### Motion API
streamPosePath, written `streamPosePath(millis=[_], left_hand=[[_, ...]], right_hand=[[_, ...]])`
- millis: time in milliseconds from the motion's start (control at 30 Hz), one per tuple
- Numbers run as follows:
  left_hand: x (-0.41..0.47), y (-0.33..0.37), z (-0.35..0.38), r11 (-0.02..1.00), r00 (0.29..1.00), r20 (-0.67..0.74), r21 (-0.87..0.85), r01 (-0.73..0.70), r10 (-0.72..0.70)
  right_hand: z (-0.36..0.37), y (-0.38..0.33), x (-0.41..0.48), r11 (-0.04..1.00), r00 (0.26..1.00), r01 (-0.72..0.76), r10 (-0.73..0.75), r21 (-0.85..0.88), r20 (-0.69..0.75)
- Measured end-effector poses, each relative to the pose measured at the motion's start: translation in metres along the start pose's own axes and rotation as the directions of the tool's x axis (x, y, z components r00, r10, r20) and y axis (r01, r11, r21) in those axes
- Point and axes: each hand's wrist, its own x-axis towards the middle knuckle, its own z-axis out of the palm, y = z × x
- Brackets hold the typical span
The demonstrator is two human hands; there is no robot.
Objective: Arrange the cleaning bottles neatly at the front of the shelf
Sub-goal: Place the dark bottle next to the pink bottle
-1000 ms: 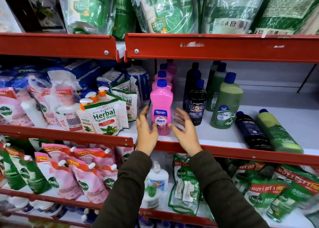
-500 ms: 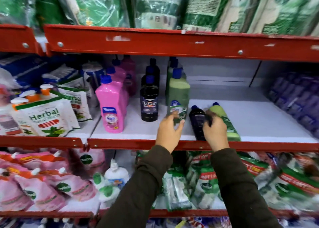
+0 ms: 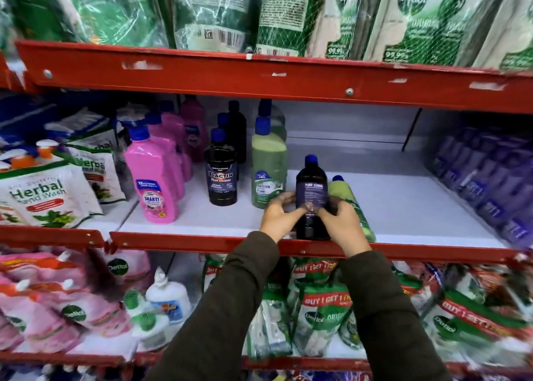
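A dark bottle [image 3: 311, 196] stands upright at the shelf [image 3: 202, 216] front, a green bottle [image 3: 350, 204] lying just beside it.

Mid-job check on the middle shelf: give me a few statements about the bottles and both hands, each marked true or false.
1. Both hands, left hand and right hand, hold the dark bottle upright. True.
2. The green bottle just right of it stands upright. False: it lies on its side.
3. The pink bottle at the front has a blue cap. True.
4. The left hand grips the pink bottle. False: it is on the dark bottle.
5. The shelf right of the lying bottle is packed with green bottles. False: bare white surface, then purple packs.
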Motion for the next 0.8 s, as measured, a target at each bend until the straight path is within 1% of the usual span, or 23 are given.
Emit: streamPosePath(millis=[67, 100, 167, 233, 333, 433, 567, 633, 800], left_hand=[[-0.009, 0.003, -0.006, 0.992, 0.993, 0.014, -0.050, -0.114, 0.115], [-0.015, 0.004, -0.009, 0.987, 0.988, 0.022, -0.054, -0.154, 0.156], [-0.022, 0.003, -0.016, 0.974, 0.975, 0.022, -0.055, -0.220, 0.222], [-0.029, 0.000, -0.024, 0.966, 0.970, 0.005, -0.080, -0.244, 0.245], [-0.043, -0.002, -0.049, 0.960, 0.965, -0.036, -0.096, -0.262, 0.260], [-0.053, -0.005, -0.088, 0.955, 0.954, -0.090, -0.055, -0.292, 0.286], [-0.053, -0.011, -0.140, 0.956, 0.944, -0.153, 0.017, -0.293, 0.292], [-0.053, -0.015, -0.161, 0.956, 0.941, -0.173, 0.059, -0.286, 0.292], [-0.053, -0.021, -0.180, 0.949, 0.930, -0.195, 0.111, -0.294, 0.311]], right_hand=[[-0.007, 0.000, -0.004, 0.988, 0.997, 0.017, -0.027, 0.157, 0.066], [-0.008, 0.000, -0.008, 0.978, 0.996, 0.038, -0.055, 0.207, 0.076], [-0.007, 0.001, -0.018, 0.958, 0.994, 0.081, -0.098, 0.274, 0.048], [0.001, -0.004, -0.031, 0.938, 0.989, 0.134, -0.147, 0.321, 0.016], [0.025, -0.016, -0.044, 0.917, 0.978, 0.197, -0.207, 0.347, -0.007], [0.061, -0.033, -0.049, 0.897, 0.967, 0.226, -0.254, 0.379, 0.025], [0.113, -0.054, -0.047, 0.885, 0.957, 0.206, -0.272, 0.418, 0.105], [0.136, -0.060, -0.044, 0.888, 0.952, 0.207, -0.279, 0.411, 0.123], [0.159, -0.064, -0.041, 0.893, 0.945, 0.217, -0.293, 0.394, 0.143]])
